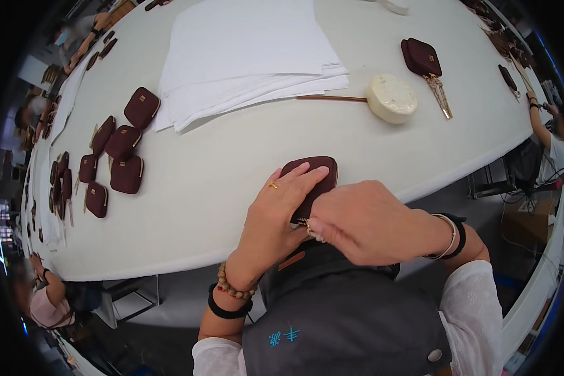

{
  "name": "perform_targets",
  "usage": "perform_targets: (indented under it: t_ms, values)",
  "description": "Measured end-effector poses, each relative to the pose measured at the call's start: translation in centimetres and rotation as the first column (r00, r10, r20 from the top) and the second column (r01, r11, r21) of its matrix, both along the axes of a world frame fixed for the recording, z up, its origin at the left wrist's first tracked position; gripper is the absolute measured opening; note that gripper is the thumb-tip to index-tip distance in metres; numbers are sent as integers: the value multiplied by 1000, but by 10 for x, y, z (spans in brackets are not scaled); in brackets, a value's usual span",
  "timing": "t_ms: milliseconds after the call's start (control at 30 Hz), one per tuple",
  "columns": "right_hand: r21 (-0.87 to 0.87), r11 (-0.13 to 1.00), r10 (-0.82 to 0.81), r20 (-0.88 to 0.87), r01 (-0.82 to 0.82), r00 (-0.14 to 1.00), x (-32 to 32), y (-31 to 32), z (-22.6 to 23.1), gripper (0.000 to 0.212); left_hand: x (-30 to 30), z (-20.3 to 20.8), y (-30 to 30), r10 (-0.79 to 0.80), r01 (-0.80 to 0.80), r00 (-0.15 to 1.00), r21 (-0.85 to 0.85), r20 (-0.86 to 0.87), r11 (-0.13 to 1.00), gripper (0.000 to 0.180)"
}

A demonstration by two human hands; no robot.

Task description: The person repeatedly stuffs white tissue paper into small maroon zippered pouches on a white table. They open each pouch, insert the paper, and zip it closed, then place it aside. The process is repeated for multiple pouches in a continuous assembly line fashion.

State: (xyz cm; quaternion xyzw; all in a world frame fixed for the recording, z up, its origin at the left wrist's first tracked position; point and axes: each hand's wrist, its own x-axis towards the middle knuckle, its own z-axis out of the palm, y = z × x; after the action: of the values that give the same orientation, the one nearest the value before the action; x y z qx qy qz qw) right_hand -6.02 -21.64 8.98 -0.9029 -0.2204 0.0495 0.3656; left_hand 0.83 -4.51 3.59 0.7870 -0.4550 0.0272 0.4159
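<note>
A dark maroon zip pouch point(321, 177) sits at the near edge of the white table, in front of my body. My left hand point(276, 203) holds it, fingers laid across its top face and thumb down at its near left side. At the pouch's near corner, where gold zipper teeth show, my right hand point(373, 222) is closed in a pinch. A pale, beaded-looking zipper pull point(315, 233) sticks out beneath its thumb and finger. My right hand hides the pouch's right side.
Several maroon pouches point(126, 174) lie at the left. A stack of white sheets point(244, 56) is at the far middle. Right of it are a round cream block point(391, 99) with a thin brown stick point(332, 98) and another pouch point(422, 57) with a tasselled strap. Other people work around the table.
</note>
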Motion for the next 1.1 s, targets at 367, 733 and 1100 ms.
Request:
perform_targets:
  t_ms: [367, 733, 1100]
  values:
    - [-235, 944, -113, 425, 230, 898, -6, 22, -13, 11, -4, -7, -17, 49, -58, 996, -124, -68, 991, 45]
    - [508, 764, -232, -357, 397, 905, 4, -16, -20, 64, -8, -2, 3, -131, -544, 524, -448, -842, 710, 59]
    - [606, 646, -197, -456, 464, 868, 13, -24, -47, 50, -11, 2, -2, -286, -511, 375, -453, -882, 731, 55]
